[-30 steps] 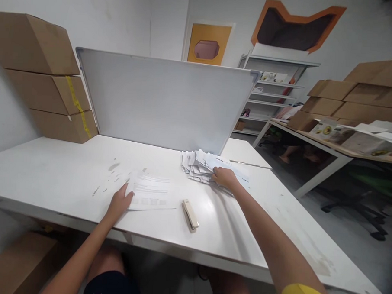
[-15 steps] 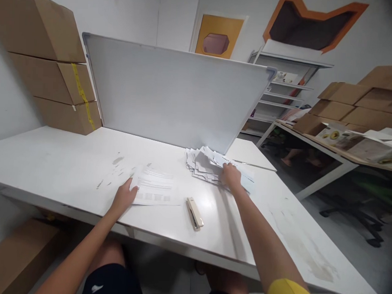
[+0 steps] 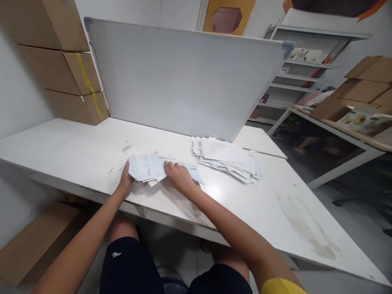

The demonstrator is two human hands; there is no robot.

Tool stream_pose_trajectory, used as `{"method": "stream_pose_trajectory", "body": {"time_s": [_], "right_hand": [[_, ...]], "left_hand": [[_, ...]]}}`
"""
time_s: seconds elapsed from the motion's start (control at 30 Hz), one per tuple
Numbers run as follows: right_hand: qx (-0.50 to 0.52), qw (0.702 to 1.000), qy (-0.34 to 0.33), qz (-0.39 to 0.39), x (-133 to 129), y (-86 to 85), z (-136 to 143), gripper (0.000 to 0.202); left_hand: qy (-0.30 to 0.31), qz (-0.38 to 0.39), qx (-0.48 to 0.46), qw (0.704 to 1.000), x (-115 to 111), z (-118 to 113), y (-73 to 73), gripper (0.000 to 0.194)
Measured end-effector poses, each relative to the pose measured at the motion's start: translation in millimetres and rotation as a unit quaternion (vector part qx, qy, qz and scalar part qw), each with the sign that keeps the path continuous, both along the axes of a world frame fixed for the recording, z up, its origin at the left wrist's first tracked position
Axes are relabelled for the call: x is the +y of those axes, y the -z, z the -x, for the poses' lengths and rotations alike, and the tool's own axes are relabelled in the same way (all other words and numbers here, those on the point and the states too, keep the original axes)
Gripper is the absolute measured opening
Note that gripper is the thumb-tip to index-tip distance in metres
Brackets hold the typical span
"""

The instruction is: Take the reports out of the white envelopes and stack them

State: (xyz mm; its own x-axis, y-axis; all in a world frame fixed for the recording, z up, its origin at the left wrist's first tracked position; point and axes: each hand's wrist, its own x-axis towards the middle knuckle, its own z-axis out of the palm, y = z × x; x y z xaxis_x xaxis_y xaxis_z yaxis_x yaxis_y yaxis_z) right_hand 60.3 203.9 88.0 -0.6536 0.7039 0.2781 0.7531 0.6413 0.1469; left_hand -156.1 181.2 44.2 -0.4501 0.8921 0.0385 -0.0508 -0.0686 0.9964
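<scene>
Two hands meet over a bundle of papers (image 3: 145, 166) toward the near edge of the surface (image 3: 85, 148). The left hand (image 3: 126, 181) has its fingers grasping the bundle's left edge, while the right hand (image 3: 180, 177) seems to grip its near side, farther right. From my remote seat, I judge the left should act as a steady stop while the right settles its sheets flat, easing rather than dragging them so no corner folds. What lies beneath the right wrist is too blurred for me to say.

Beyond, from the left, I have stacked cardboard boxes (image 3: 74, 79) striped with yellow tape, then a whiteboard (image 3: 182, 81) standing behind the bundle. A fanned, uneven pile of papers (image 3: 221, 152) lies near the board's lower right end. Farther right come metal shelving (image 3: 311, 64), a greyish stain (image 3: 309, 230) and another table (image 3: 341, 131) bearing more boxes (image 3: 362, 91).
</scene>
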Motion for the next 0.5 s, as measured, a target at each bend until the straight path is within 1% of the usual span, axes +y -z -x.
{"method": "stream_pose_trajectory", "body": {"time_s": [0.03,0.1,0.17,0.2,0.23,0.3,0.4,0.43,0.5], "right_hand": [[0.003,1.000,-0.009,0.019,-6.1,9.2,17.4,0.046],[0.032,0.999,0.002,0.044,-13.7,23.1,44.2,0.044],[0.077,0.995,0.029,0.056,-15.1,31.2,60.9,0.045],[0.098,0.993,0.033,0.063,-13.8,33.9,66.0,0.045],[0.119,0.990,0.030,0.071,-11.6,36.2,69.4,0.046],[0.161,0.982,0.005,0.096,-5.8,40.9,71.4,0.046],[0.212,0.965,-0.040,0.148,2.2,48.7,66.6,0.052],[0.223,0.960,-0.043,0.162,3.8,50.9,64.1,0.052],[0.235,0.955,-0.026,0.178,5.1,53.2,59.1,0.045]], "left_hand": [[0.003,0.001,-0.040,0.999,-1.0,1.7,-3.4,0.065],[-0.001,0.017,-0.125,0.992,-2.6,7.0,-10.3,0.063],[0.005,0.036,-0.201,0.979,-3.0,14.0,-16.0,0.056],[0.009,0.039,-0.221,0.974,-2.7,17.7,-18.0,0.054],[0.016,0.035,-0.234,0.972,-2.1,21.2,-19.2,0.054],[0.029,0.015,-0.247,0.968,-0.1,26.9,-20.0,0.054],[0.039,-0.002,-0.249,0.968,2.4,31.8,-19.0,0.056],[0.039,-0.011,-0.244,0.969,2.5,32.3,-18.7,0.057],[0.030,-0.043,-0.217,0.975,0.9,31.8,-18.0,0.061]]}}
